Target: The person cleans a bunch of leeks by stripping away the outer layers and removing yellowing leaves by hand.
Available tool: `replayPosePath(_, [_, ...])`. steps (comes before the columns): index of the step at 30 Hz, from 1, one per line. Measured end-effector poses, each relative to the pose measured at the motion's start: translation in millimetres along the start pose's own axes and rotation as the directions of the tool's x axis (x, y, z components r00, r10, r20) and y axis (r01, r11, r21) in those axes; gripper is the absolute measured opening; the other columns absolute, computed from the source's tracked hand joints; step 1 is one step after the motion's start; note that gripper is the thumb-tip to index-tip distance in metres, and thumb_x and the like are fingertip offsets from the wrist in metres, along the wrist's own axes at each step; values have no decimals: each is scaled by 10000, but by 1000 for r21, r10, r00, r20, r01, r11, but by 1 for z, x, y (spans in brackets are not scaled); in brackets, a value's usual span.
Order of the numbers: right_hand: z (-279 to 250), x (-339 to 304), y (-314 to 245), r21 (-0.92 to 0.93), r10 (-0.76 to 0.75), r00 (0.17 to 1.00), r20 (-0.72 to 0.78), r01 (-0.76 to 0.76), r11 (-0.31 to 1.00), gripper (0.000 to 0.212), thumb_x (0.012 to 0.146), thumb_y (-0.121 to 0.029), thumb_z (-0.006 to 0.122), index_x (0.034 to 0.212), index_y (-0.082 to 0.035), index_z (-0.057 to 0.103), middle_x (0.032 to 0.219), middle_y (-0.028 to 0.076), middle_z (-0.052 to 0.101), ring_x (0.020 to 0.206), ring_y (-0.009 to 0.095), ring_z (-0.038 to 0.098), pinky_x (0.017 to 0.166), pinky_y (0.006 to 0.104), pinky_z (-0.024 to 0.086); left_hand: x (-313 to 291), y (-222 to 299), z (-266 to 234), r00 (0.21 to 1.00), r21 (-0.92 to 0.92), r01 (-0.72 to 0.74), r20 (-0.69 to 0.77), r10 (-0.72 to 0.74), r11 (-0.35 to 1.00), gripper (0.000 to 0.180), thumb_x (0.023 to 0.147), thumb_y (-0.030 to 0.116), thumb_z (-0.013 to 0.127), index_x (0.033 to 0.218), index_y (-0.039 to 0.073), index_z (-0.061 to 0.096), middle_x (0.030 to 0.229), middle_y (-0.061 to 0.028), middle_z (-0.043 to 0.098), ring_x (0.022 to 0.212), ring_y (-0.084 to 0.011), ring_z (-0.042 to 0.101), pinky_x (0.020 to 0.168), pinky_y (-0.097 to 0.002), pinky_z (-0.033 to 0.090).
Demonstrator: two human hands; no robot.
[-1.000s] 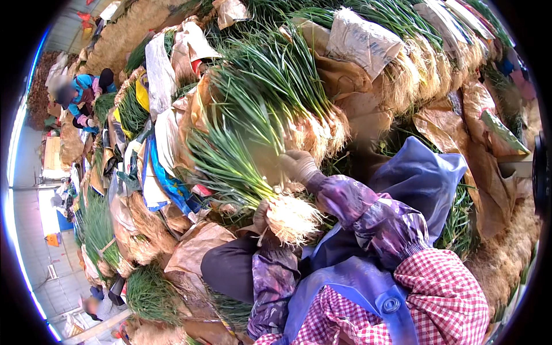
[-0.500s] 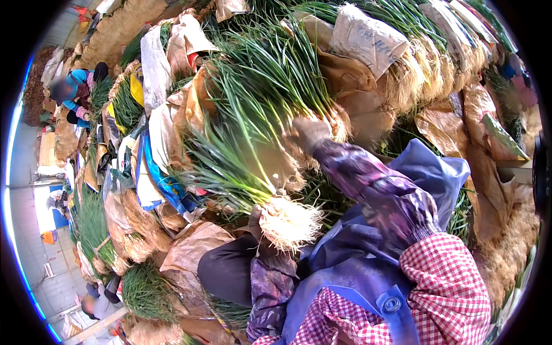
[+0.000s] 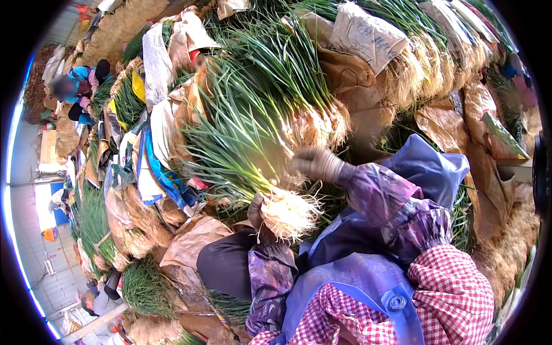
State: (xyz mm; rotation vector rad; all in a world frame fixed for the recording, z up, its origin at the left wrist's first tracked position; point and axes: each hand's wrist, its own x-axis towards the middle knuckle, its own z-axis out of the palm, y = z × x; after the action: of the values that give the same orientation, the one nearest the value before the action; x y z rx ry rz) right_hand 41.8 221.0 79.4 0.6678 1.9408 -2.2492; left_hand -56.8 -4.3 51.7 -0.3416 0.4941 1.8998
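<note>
My left hand (image 3: 256, 214), in a dark glove, is wrapped round a bunch of green onions (image 3: 289, 214). Its pale, stringy roots face right and its long green leaves fan to the upper left. Just above those roots is my right hand (image 3: 317, 164), gloved and smeared by motion; its fingers are too blurred to show whether they hold anything. Beyond it lies a larger heap of green onions (image 3: 276, 69), leaves pointing away and tan roots toward me. The held leaves overlap the heap's near-left part.
Brown sacking (image 3: 348, 72) and a pale sack (image 3: 368, 37) cover onions behind the heap. Blue plastic sheeting (image 3: 164, 172) and crumpled brown paper (image 3: 195, 238) lie at the left. A blue apron (image 3: 356, 276) covers my lap. Other people sit far left.
My right hand has moved from the heap's roots down toward me, closer to the held bunch. My left hand keeps its hold and has barely shifted.
</note>
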Motion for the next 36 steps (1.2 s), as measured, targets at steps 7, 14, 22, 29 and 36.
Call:
replayPosePath(7, [9, 57, 36, -411, -216, 976, 12, 202, 889, 496, 832, -391, 647, 1152, -20, 575, 1048, 168, 617, 950, 254, 598, 877, 362, 468, -6, 3, 25, 995, 157, 54, 72, -66, 986, 501, 833, 302, 610, 1200, 9, 438, 910, -121, 592, 912, -260, 569, 845, -431, 470])
replayPosePath(14, [19, 79, 23, 278, -134, 972, -193, 185, 943, 320, 886, -312, 600, 1021, -22, 621, 778, 64, 634, 697, 145, 585, 645, 309, 495, -8, -15, 41, 945, -340, 241, 297, -139, 909, 456, 846, 256, 589, 1183, -21, 453, 851, -81, 583, 771, -194, 591, 735, -346, 511])
replayPosePath(22, [-5, 84, 12, 725, 271, 806, -526, 258, 639, 224, 891, -264, 567, 913, -47, 622, 619, 10, 563, 457, 92, 441, 400, 227, 366, -9, -4, 10, 990, -103, 61, 131, -47, 993, 443, 865, 302, 553, 1165, -17, 488, 923, -123, 603, 856, -250, 593, 803, -416, 491])
replayPosePath(29, [-29, 99, 15, -745, 303, 928, -219, -359, 561, 336, 824, -357, 567, 997, -82, 656, 844, 124, 658, 742, 288, 625, 702, 414, 499, -10, 5, 11, 975, -135, 142, 192, -115, 981, 445, 856, 333, 563, 1159, 11, 522, 991, -130, 618, 927, -281, 589, 866, -460, 465])
replayPosePath(36, [-47, 135, -17, -754, -31, 872, -488, -403, 518, 348, 757, -340, 632, 921, -34, 660, 896, 164, 671, 823, 295, 656, 748, 412, 503, -9, -13, 75, 999, 91, -41, -18, 42, 995, 478, 846, 304, 578, 1205, 3, 482, 1069, -144, 593, 968, -262, 575, 881, -442, 459])
